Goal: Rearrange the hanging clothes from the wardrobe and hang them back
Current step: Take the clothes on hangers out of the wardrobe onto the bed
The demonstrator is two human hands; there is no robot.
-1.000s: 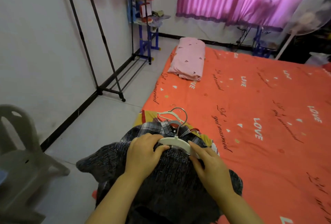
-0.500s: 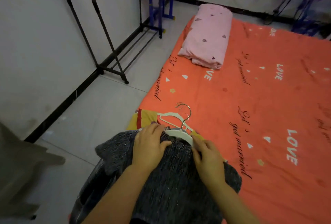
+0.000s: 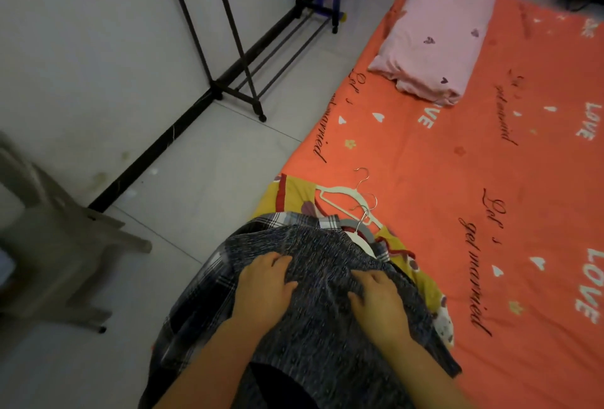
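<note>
- Our left hand [image 3: 264, 283] and right hand [image 3: 380, 299] both rest on the dark grey knit top [image 3: 327, 340]. The fingers are spread and laid flat on the cloth, pinching nothing that we can see.
- The top lies uppermost on a pile at the near corner of the bed [image 3: 474, 229], over a plaid shirt [image 3: 209, 281] and a yellow patterned garment [image 3: 295, 188].
- Done, we judge: the clothes are off the rail. A grey hanger [image 3: 366, 233] and a white hanger [image 3: 338, 189] show just beyond the top's neck, hooks pointing away from us.
- We cannot tell which hanger sits inside which garment.
- The clothes rack [image 3: 228, 59] stands by the wall, well apart from the pile. The part we see carries nothing, and its top rail is out of view.
- Left, by our reckoning: smooth the top, then lift each piece by its hook and hang it back. We put the task near its middle.
</note>
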